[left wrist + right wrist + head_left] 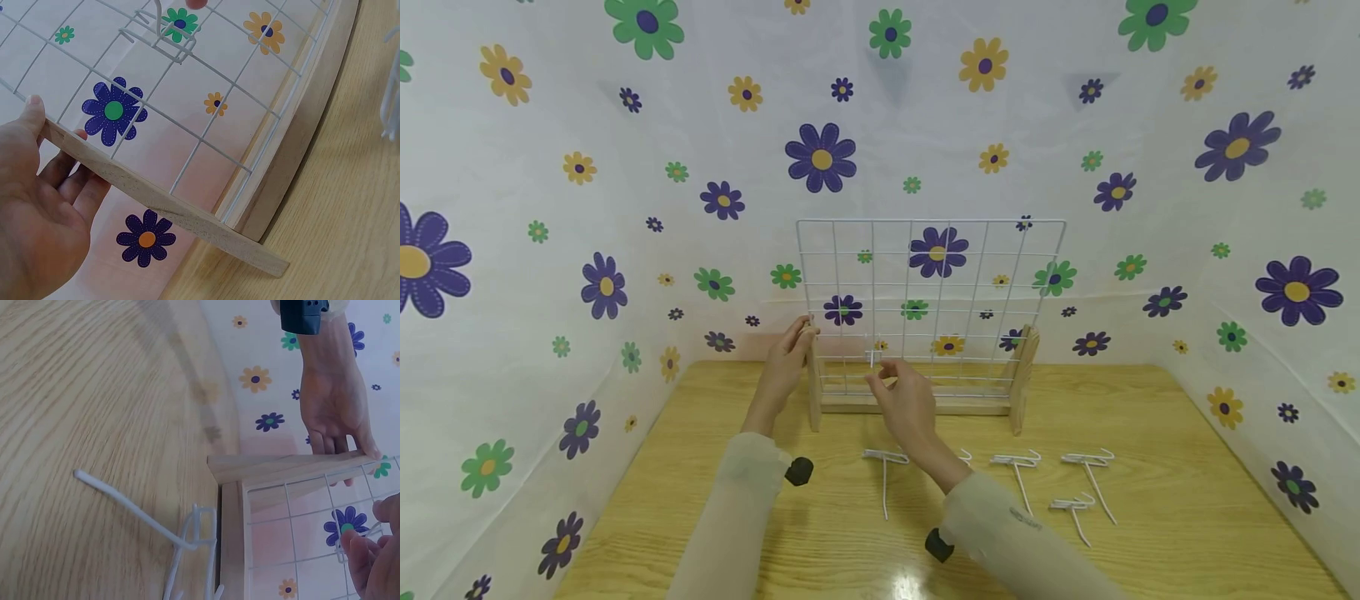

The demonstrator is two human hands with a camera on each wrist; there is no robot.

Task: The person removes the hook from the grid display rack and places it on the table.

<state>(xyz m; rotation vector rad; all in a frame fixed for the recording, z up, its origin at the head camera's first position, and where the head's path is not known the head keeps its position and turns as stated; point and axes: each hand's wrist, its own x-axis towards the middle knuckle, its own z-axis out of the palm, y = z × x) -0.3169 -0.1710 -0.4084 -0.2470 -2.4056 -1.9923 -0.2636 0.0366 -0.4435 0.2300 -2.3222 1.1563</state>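
Observation:
A white wire grid panel [931, 221] stands upright in a wooden stand at the back of the table. My left hand [781, 371] grips the upper end of the stand's left post [814, 392], thumb on the near side and fingers behind, as the left wrist view shows. Low on the grid's left half, a white wire hook [872, 357] lies against the wires; its bracket [178, 53] overlaps them in the left wrist view. My right hand [910, 404] pinches the hook's protruding prong between thumb and fingers.
Several more white hooks lie on the wooden table [700, 483]: one [884, 487] left of my right forearm, others [1018, 479] to its right, and one [966, 456] partly hidden by that wrist. A flowered cloth [880, 125] encloses the back and sides.

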